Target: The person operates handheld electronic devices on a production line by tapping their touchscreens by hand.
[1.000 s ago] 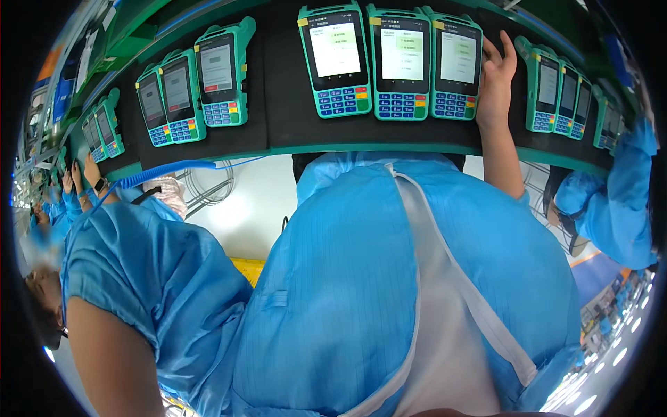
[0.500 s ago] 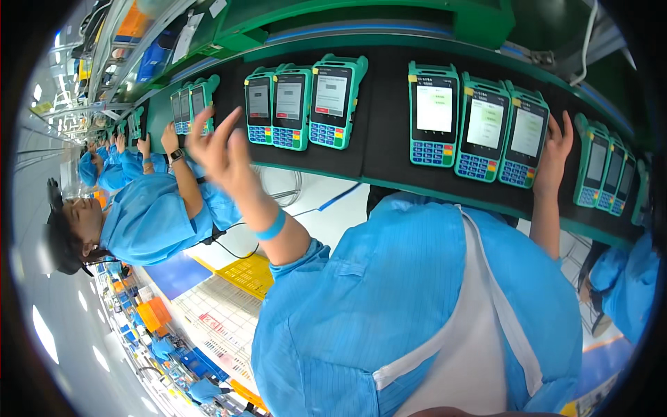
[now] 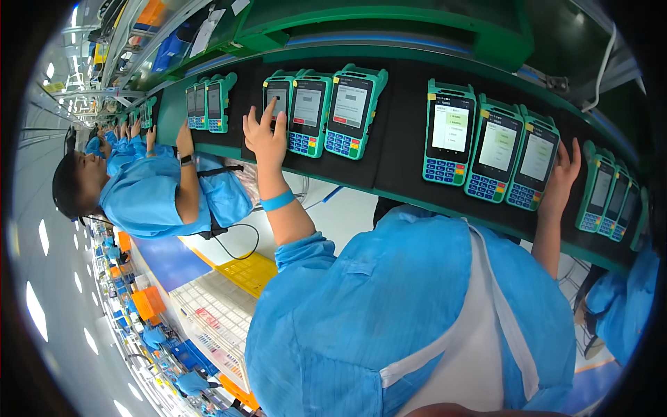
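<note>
My left hand has its fingers stretched out over the leftmost card payment terminal of a group of three, a fingertip at its screen. The hand hides that terminal's lower part. Beside it lie a second terminal and a third terminal, both with lit screens. My right hand is open, fingers extended along the right side of a terminal; its thumb is hidden. To the left of that one are a terminal and another terminal, their screens showing light lists.
All these terminals lie on a black-topped bench with a green edge. More terminals stand at the right, others at the far left near a co-worker in blue. A green shelf runs behind; a yellow crate is below left.
My left hand has moved in from the left and reached the leftmost terminal's screen. A list on one right-group screen has grown longer. My right hand stays beside its terminal.
</note>
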Demonstrator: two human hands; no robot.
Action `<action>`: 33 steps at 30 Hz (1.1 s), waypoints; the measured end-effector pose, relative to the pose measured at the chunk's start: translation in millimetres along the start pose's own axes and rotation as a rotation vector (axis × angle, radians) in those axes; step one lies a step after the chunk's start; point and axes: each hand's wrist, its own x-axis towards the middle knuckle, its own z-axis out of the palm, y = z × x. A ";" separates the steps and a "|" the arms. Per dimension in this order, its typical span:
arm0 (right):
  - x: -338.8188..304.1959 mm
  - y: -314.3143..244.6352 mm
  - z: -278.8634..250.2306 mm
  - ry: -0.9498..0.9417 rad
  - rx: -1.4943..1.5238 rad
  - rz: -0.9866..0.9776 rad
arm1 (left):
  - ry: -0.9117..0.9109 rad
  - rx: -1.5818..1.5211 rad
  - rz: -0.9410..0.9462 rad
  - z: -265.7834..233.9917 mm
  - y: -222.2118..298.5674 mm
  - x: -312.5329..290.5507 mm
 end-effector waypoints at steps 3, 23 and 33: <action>-0.6 -0.2 -0.1 -0.003 0.006 -0.015 | -0.035 -0.047 0.006 -3.5 1.8 1.7; -0.9 -2.7 1.5 -0.028 -0.004 -0.034 | 0.064 -0.077 0.203 -28.2 89.2 -36.7; -1.4 -4.8 2.2 -0.036 -0.004 -0.003 | -0.046 -0.042 0.568 0.7 181.7 -49.4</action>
